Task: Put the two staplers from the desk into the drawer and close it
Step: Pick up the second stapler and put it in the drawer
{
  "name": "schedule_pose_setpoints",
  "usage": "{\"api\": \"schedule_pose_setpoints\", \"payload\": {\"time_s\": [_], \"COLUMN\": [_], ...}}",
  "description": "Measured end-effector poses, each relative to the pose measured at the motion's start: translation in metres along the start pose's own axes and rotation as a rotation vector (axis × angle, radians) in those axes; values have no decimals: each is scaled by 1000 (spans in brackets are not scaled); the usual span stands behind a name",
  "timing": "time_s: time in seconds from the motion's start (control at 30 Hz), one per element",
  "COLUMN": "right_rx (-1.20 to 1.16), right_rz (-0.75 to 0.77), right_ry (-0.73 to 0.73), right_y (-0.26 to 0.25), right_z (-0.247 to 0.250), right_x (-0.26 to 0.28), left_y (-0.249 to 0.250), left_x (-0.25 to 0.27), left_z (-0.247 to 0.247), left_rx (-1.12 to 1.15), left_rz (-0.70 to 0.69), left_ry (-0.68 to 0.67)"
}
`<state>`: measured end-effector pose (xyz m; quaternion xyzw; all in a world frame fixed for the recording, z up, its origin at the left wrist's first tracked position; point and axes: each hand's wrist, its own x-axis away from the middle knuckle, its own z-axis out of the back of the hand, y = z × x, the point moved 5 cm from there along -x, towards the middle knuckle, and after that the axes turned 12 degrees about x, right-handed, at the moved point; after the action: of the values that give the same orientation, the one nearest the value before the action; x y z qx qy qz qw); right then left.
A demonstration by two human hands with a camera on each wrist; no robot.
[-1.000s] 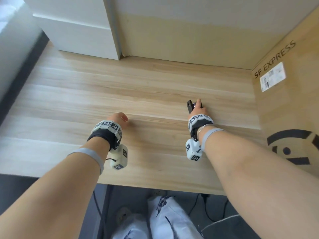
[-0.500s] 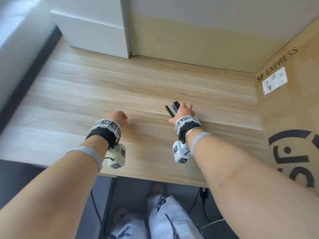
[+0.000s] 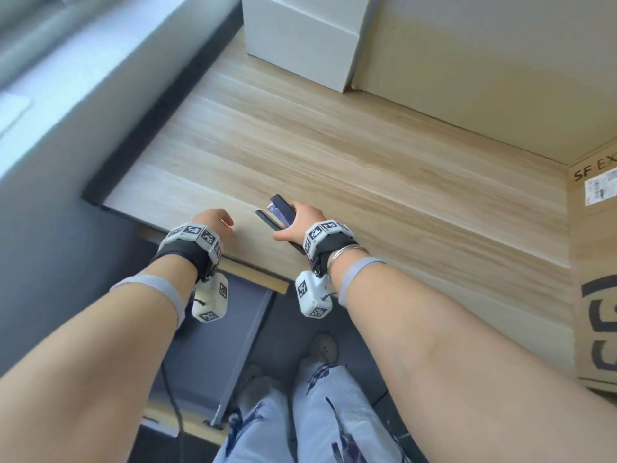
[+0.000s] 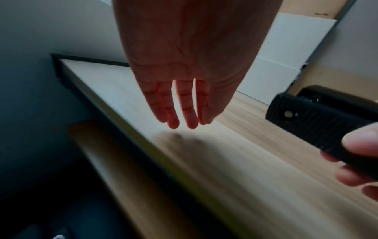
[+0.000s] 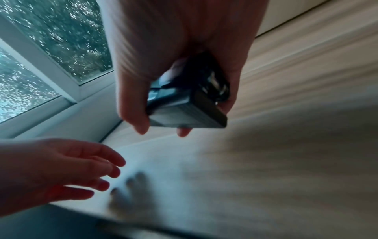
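Observation:
My right hand (image 3: 293, 222) grips a black stapler (image 3: 280, 210) just above the wooden desk (image 3: 367, 145), near its front left corner. The right wrist view shows thumb and fingers wrapped round the stapler (image 5: 188, 106). My left hand (image 3: 213, 220) hovers beside it over the corner, fingers straight and empty (image 4: 180, 113), with the stapler (image 4: 319, 119) to its right. Under the desk's front edge runs a wood-edged drawer front (image 3: 253, 275); I cannot tell how far out it stands. I see no second stapler.
A white box (image 3: 300, 38) stands at the desk's back left. A large cardboard box (image 3: 594, 262) walls off the right side. A window sill (image 3: 66, 95) runs along the left. My legs (image 3: 300, 412) are below the desk edge.
My right hand has carried the stapler leftward across the desk, close to my left hand. The left hand has stayed by the front edge. My view has swung to the left.

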<state>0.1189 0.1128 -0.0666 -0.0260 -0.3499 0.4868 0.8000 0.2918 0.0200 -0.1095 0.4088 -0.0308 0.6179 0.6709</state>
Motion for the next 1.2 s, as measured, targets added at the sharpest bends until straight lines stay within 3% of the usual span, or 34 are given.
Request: {"api": "schedule_pose_setpoints", "payload": {"time_s": [0.2, 0.4, 0.53, 0.7, 0.93, 1.2], "right_rx": [32, 181, 251, 48, -58, -150], "right_rz": [165, 229, 40, -240, -408, -552], "right_ry": [-134, -331, -479, -458, -412, -463], "right_y": [-69, -93, -71, -52, -45, -36], "right_z": [-69, -157, -221, -273, -311, -343], "right_x": [11, 17, 5, -4, -24, -38], "left_y": [-83, -163, -206, -252, -281, -307], "left_x": [22, 35, 39, 38, 22, 11], "left_z": [25, 18, -4, -33, -62, -77], "left_rx": [36, 67, 95, 116, 126, 135], "left_rz": [57, 168, 225, 275, 311, 345], "left_ry": [116, 93, 62, 25, 2, -8]}}
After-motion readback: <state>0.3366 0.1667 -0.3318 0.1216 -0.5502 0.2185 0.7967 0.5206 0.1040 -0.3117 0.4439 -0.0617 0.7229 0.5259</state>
